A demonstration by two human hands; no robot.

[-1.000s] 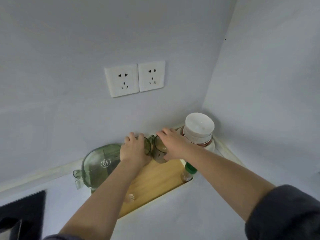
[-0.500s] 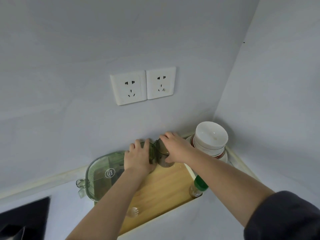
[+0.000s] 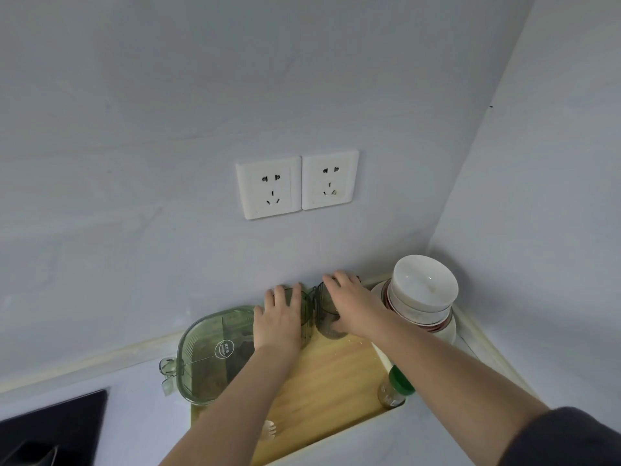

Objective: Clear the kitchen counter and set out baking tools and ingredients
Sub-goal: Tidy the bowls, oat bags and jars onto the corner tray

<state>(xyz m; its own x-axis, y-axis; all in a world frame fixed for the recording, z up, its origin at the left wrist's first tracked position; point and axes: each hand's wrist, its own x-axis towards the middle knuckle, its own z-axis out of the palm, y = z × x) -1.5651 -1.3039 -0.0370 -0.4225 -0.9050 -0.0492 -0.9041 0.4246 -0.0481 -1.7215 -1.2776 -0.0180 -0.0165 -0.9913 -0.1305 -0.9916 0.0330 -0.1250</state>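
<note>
far left, a black hob corner (image 3: 50, 428) sits in the counter. next, a green clear lidded container (image 3: 215, 354) lies on the left end of a wooden board (image 3: 322, 391) by the wall. the left hand (image 3: 279, 321) lies palm down, fingers together, curved over a green tinted jar (image 3: 304, 309) at the board's back edge. just beside it, touching or nearly so, a second tinted jar (image 3: 324, 311) is gripped from above by the right hand (image 3: 353, 302), fingers wrapped over its top. a green-capped bottle (image 3: 395, 388) stands at the board's right edge. stacked white bowls (image 3: 423, 290) fill the corner; two sockets (image 3: 295, 183) above
</note>
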